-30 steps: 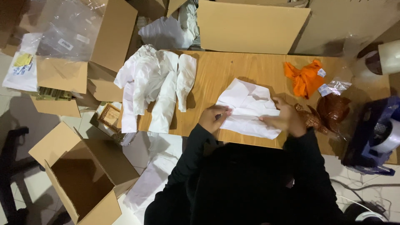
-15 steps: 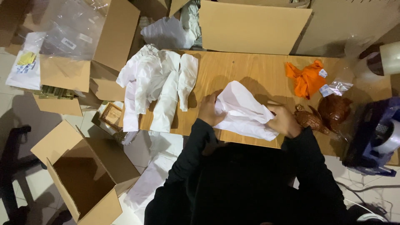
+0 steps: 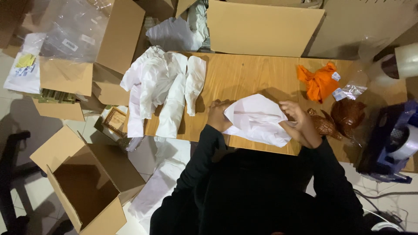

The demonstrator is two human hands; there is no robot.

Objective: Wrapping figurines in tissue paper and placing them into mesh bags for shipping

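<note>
Wrap was mid-way: left hand and right hand both gripped the crumpled white wrapping paper sheet at desk centre, contents hidden; two brown carved wooden turtles at 3 o'clock stayed unwrapped, white wrapped bundles at 10 o'clock done.

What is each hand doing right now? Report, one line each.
Left hand: closed on the left edge of the crumpled white paper sheet.
Right hand: gripping the same sheet's right edge.

Packing workstation: a wooden table under both hands, open cardboard boxes left of them, a tape dispenser to their right.
</note>
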